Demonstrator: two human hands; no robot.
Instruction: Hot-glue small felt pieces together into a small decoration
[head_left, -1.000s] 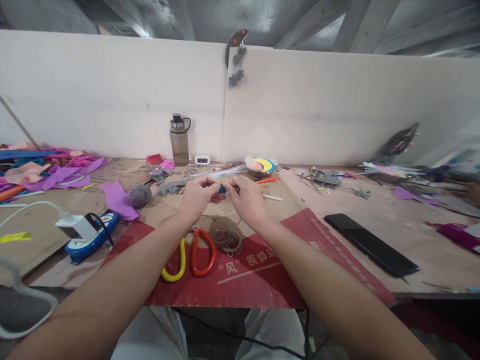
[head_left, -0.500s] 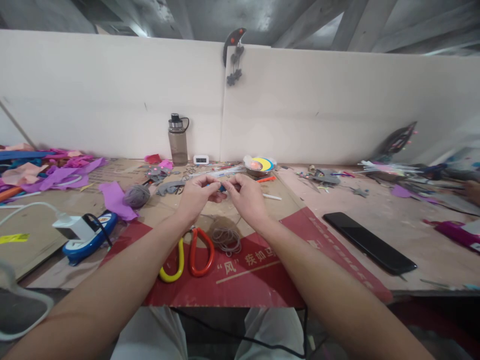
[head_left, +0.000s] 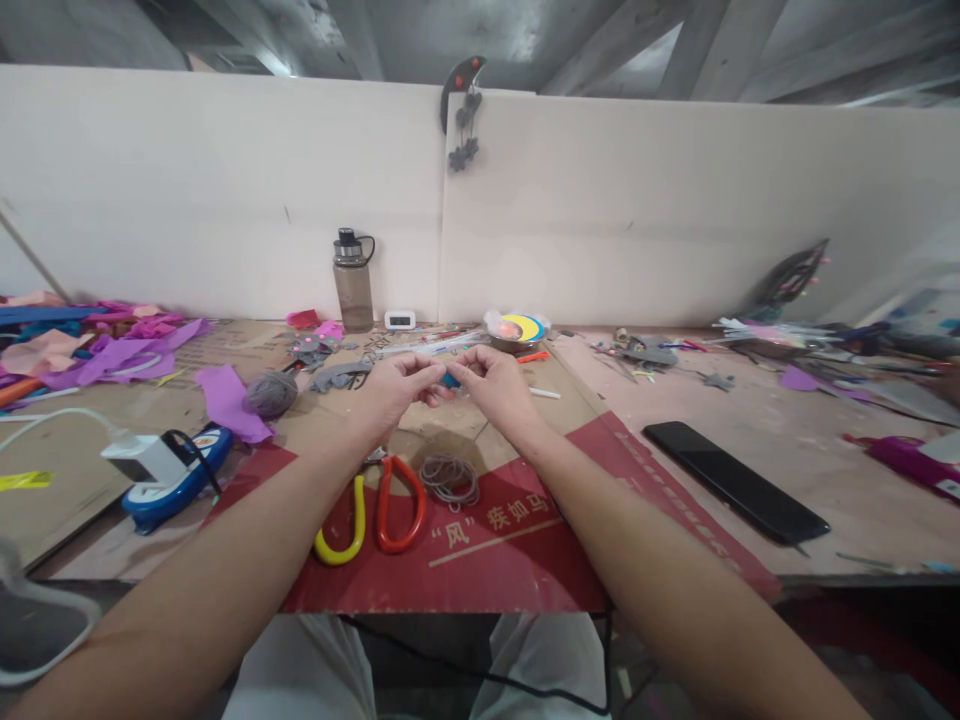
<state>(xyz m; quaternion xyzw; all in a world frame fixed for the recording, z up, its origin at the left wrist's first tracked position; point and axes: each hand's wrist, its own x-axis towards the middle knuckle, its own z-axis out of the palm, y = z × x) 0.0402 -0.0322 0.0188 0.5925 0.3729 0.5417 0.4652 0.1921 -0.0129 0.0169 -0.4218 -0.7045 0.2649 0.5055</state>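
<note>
Over the middle of the cardboard, my left hand [head_left: 401, 392] and my right hand [head_left: 491, 385] meet with fingertips pinched together. Between them a small blue piece [head_left: 450, 380] shows; its kind is too small and covered to tell. Both hands seem closed on it. Below them lies a loose coil of grey cord [head_left: 450, 480]. Scissors [head_left: 401, 505] with one red and one yellow handle rest left of the coil, their blades partly hidden by my left forearm. A ball of grey yarn [head_left: 271, 394] sits left of my left hand.
A black phone [head_left: 735, 482] lies on the right. Left are a blue power strip [head_left: 180, 478] and purple felt [head_left: 232, 403]. Behind stand a water bottle [head_left: 352, 285], a small clock [head_left: 400, 320] and a bowl [head_left: 517, 344]. A white panel [head_left: 225, 190] closes off the back.
My right fingers have shifted slightly, and more of the blue piece shows between the hands. The whole view has moved a little.
</note>
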